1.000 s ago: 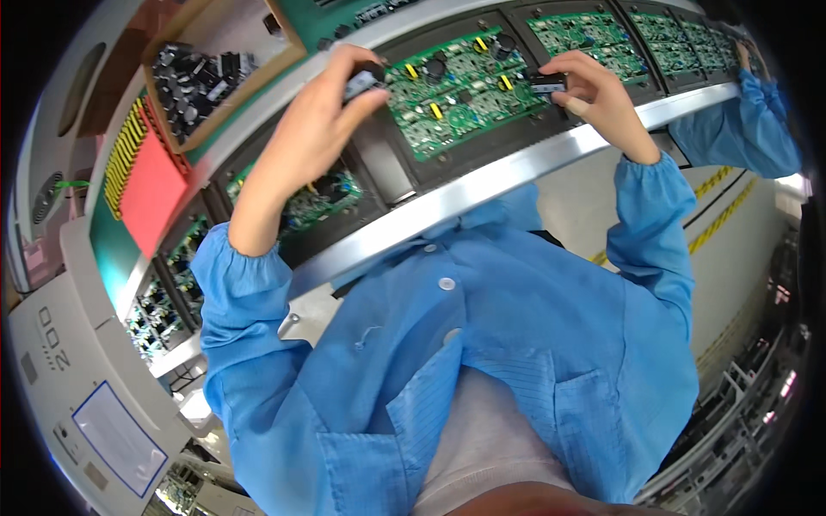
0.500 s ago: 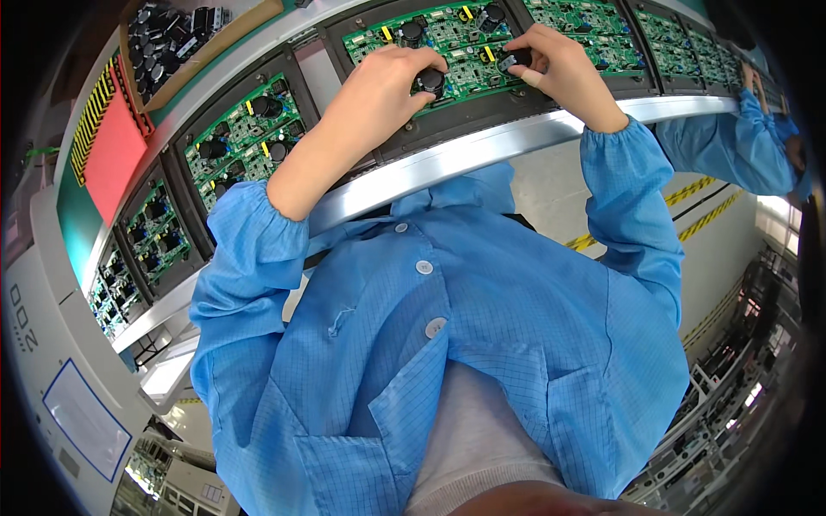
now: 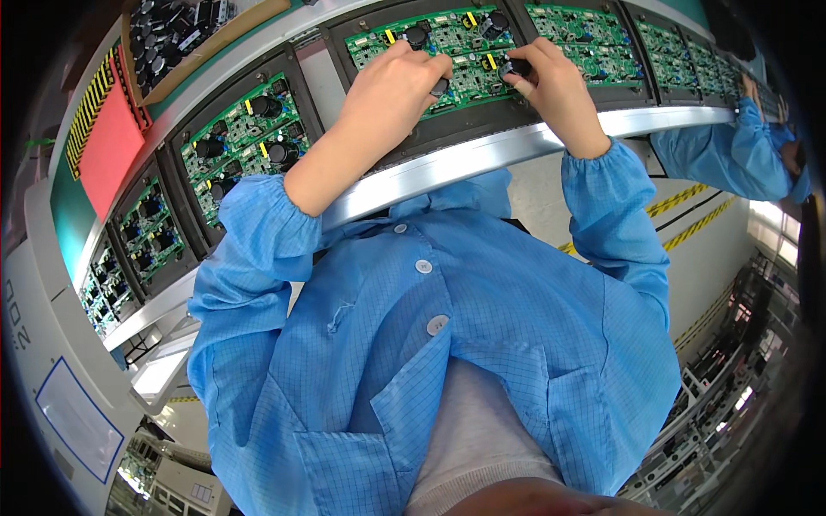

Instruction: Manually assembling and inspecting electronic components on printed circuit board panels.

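Note:
My left hand [image 3: 394, 89] is closed at the near left of a green circuit board [image 3: 469, 83]. Its finger and thumb are around a black round capacitor [image 3: 440, 87], partly hidden by them. To the right, my right hand [image 3: 557, 90] pinches another black capacitor [image 3: 514, 69], tilted at the board's near right, beside a small yellow part [image 3: 490, 62]. Whether either capacitor's legs sit in the board cannot be seen. Along the far row of the same board stand two more black capacitors, one at the left [image 3: 416, 36] and one at the right [image 3: 494, 23].
Black frames with green boards line the rail, left [image 3: 245, 142] and right [image 3: 585, 47]. A cardboard box [image 3: 202, 53] of loose black capacitors stands at the far left, near a pink sheet [image 3: 112, 159]. A metal rail [image 3: 456, 159] runs along the near edge. A co-worker's blue sleeve [image 3: 723, 146] shows at right.
My left hand has moved slightly right and curled further over its capacitor. The right hand keeps its pinch, with its wrist and sleeve lower and a little to the left.

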Motion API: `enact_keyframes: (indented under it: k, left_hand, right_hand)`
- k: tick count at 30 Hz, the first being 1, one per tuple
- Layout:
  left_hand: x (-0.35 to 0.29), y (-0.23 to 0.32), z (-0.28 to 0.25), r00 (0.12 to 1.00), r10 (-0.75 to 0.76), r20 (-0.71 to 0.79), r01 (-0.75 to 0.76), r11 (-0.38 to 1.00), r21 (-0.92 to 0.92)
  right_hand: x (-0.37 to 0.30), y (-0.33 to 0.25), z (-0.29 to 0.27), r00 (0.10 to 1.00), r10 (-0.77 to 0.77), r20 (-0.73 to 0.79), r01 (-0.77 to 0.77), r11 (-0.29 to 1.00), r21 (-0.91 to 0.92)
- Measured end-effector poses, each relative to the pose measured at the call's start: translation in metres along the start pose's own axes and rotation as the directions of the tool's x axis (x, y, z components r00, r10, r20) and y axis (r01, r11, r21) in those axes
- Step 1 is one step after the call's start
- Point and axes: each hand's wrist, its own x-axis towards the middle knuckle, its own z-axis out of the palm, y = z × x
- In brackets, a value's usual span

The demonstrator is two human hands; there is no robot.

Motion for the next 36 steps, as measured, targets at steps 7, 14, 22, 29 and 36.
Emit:
enact_keyframes:
  k: [7,14,22,29,36]
  left_hand:
    - [-0.019,-0.003,-0.001,0.987,0.044,-0.156,-0.039,0.999,0.031]
    - [-0.034,-0.030,-0.009,0.933,-0.033,-0.359,-0.038,0.981,-0.188]
    - [-0.033,-0.018,-0.011,0.935,-0.057,-0.350,-0.046,0.959,-0.280]
    - [-0.037,-0.016,-0.012,0.950,-0.079,-0.301,-0.024,0.945,-0.325]
    - [-0.030,-0.013,-0.009,0.943,-0.084,-0.321,-0.016,0.955,-0.297]
  right_hand:
    - [0.003,-0.005,-0.005,0.995,0.083,0.049,-0.083,0.997,-0.002]
    - [0.008,-0.007,-0.015,0.971,0.194,0.137,-0.211,0.970,0.117]
    - [0.009,-0.018,-0.009,0.971,0.219,0.090,-0.222,0.975,0.024]
    - [0.084,-0.023,-0.063,0.997,0.054,0.057,-0.048,0.992,-0.114]
    - [0.250,0.112,-0.036,0.997,0.054,-0.052,-0.069,0.935,-0.347]
